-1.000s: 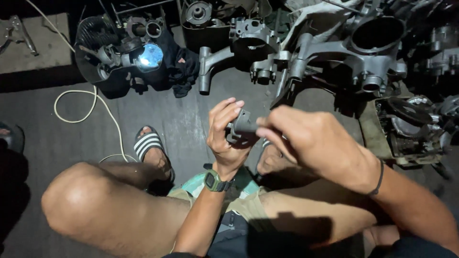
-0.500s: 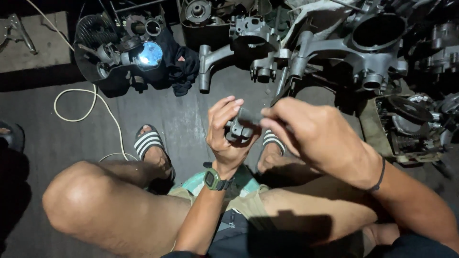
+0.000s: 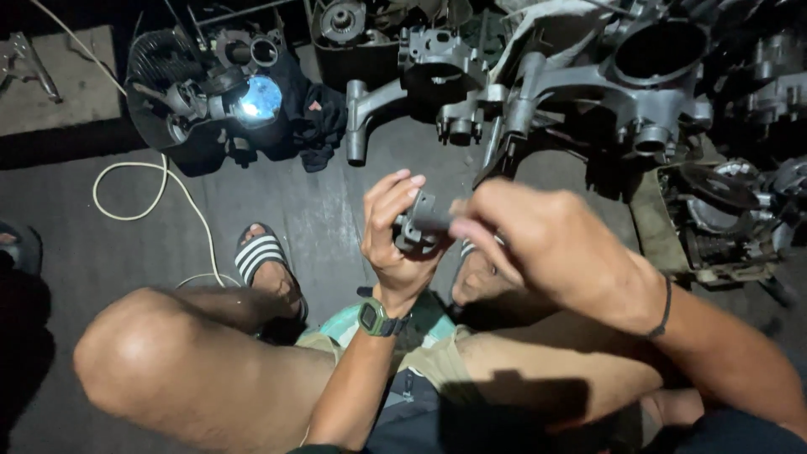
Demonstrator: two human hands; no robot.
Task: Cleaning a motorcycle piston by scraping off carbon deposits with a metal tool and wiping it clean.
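Left hand [image 3: 393, 244] clenched around a small grey metal part [image 3: 423, 220], held up over the lap above the concrete floor [image 3: 286, 210]. Right hand [image 3: 538, 244] meets it from the right, fingertips pinching its right end; part's length runs roughly left-right between the hands.

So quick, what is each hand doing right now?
Left hand: closed around a small grey metal part.
Right hand: fingers on the same part; its grip cannot be told, as the picture is blurred.
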